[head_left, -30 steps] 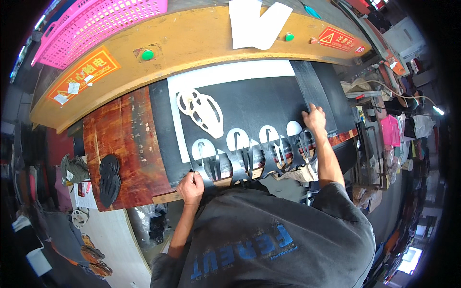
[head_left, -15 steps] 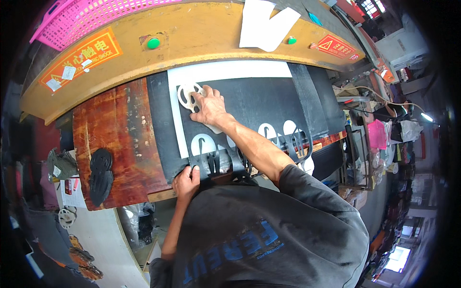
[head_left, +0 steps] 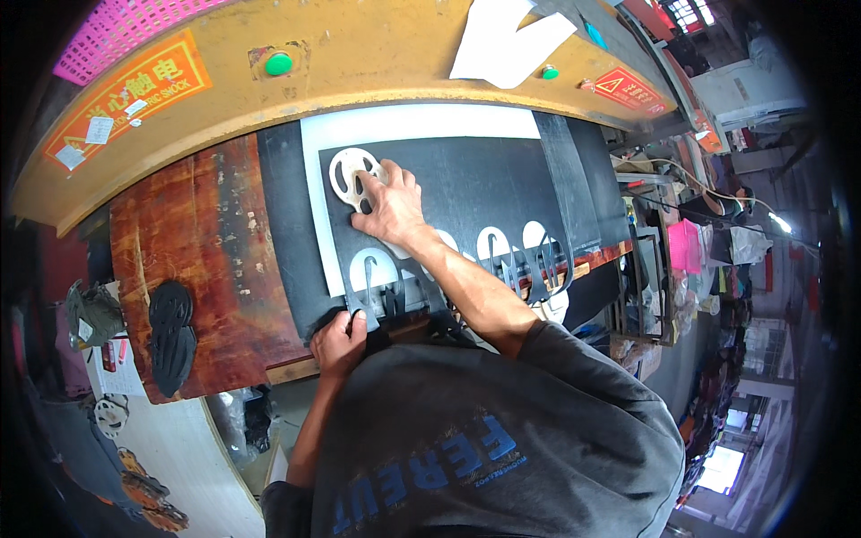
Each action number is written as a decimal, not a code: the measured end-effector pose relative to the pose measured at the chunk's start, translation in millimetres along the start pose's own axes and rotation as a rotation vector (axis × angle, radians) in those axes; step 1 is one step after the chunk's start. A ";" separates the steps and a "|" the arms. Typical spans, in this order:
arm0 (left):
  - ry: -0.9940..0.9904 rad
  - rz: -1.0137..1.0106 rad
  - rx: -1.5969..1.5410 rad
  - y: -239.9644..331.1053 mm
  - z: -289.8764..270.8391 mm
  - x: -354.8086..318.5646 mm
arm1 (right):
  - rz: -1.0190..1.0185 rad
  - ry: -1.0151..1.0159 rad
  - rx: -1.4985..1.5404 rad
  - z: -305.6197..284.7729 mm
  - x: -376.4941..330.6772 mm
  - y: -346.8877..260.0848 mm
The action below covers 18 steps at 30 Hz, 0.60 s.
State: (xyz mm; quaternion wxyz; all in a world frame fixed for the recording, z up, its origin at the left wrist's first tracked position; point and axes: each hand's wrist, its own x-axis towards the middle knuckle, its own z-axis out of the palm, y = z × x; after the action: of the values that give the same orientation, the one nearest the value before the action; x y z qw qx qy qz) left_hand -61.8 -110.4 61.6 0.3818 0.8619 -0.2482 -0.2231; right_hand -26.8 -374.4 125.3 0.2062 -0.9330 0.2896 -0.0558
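A black sheet (head_left: pixel 484 184) lies on a white board (head_left: pixel 421 124), with sole-shaped cut-outs and thin strips of leftover material along its near edge. My right hand (head_left: pixel 393 204) grips a pale, sole-shaped cutting die (head_left: pixel 344 190) with oval openings, which rests on the sheet's left part. The wrist and palm cover the die's near end. At the sheet's near left corner, my left hand (head_left: pixel 339 342) is closed, pinching a black strip (head_left: pixel 353 300) of the cut edge between thumb and fingers.
A yellow machine beam (head_left: pixel 377 67) with green buttons spans the far side. Stacked black sole pieces (head_left: pixel 172 336) lie on the worn red-brown board (head_left: pixel 202 260) at left. White paper (head_left: pixel 511 45) hangs on the beam, and a pink basket (head_left: pixel 126 36) sits above it.
The view has shifted slightly, moving the scene a little left. My right hand stays on the die, and my left hand keeps its pinch on the strip.
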 end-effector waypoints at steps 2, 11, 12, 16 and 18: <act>-0.005 0.001 -0.009 0.5 0.0 0.4 | 0.003 -0.018 0.002 1.4 0.7 2.4; 0.196 0.093 0.058 1.8 11.9 16.6 | 0.020 0.014 -0.018 9.5 20.4 4.9; 0.213 0.110 0.050 1.8 12.5 22.0 | 0.037 -0.015 -0.012 8.1 27.4 3.7; 0.282 0.187 0.104 4.5 12.4 58.5 | 0.001 0.016 0.036 -6.1 51.0 7.1; 0.307 0.191 0.079 8.0 8.6 83.6 | -0.031 0.117 0.058 -21.5 52.3 24.8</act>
State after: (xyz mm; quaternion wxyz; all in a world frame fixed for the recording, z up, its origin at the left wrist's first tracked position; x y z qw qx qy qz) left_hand -3.9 -169.8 46.2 0.4005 0.8727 -0.2761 -0.0416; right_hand -1.2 -430.0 133.6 0.2149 -0.9262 0.2851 -0.1216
